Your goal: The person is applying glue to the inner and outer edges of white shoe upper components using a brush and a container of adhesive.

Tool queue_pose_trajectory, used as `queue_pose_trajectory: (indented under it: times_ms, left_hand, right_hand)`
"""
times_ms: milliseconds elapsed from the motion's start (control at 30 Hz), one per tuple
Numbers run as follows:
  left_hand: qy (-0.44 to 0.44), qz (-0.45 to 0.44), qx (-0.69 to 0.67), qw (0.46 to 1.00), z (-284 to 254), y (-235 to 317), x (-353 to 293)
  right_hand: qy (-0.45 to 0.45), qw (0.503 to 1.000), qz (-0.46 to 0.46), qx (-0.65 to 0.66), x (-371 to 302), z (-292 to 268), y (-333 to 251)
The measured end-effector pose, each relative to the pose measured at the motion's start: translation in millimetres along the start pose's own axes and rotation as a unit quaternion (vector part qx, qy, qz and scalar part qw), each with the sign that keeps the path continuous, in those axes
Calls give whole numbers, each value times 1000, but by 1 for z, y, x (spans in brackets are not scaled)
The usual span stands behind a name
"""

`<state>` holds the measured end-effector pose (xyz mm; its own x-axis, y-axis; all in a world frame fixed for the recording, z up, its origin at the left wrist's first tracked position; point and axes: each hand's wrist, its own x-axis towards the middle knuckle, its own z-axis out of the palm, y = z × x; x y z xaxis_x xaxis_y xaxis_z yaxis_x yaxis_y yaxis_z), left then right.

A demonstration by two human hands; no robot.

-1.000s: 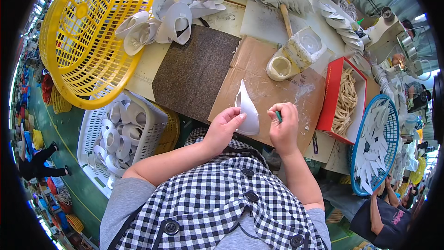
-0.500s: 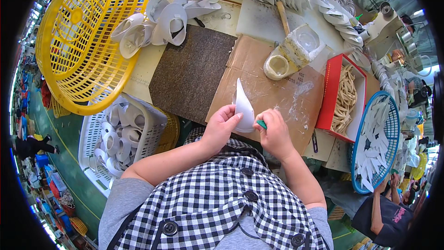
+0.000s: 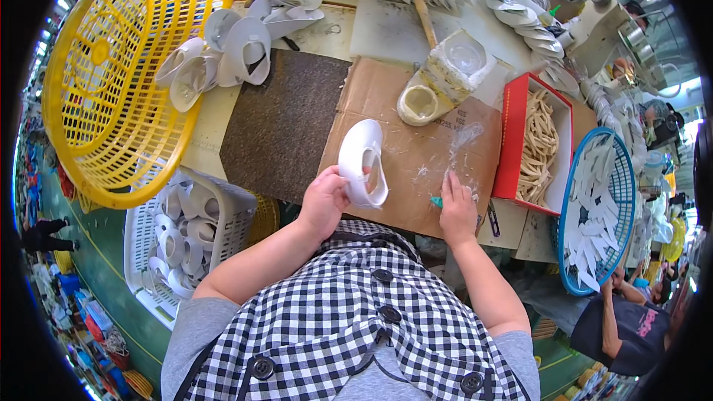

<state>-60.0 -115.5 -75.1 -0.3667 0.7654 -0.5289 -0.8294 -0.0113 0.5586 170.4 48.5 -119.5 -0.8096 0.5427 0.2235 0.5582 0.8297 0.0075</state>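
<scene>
Over the cardboard [image 3: 407, 178], hands apart, a white piece in the left hand [image 3: 324, 202].
The right hand [image 3: 458, 215] is at the cardboard's near edge, a green tool [image 3: 437, 202] by its fingers; whether they grip it I can't tell. The white piece [image 3: 351, 157], pinched at its left side, points its long axis away from the person, opening rightward. Small dark print [image 3: 461, 119] marks the cardboard.

Bright overall, with warped, apparently soft edges.
</scene>
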Motion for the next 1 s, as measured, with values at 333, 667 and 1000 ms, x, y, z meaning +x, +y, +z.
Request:
queue_pose_trajectory:
  times_ms: [333,667,1000]
  left_hand:
    - [74,-69,84,991,-14,9,12]
    - [53,-10,94,994,-16,17,5]
    - [56,29,96,993,-23,15,0]
  right_hand:
    - [-67,983,55,161,1,-37,-1]
    - [-12,803,141,579,106,-70,-58]
    - [71,880,21,468,138,-35,-91]
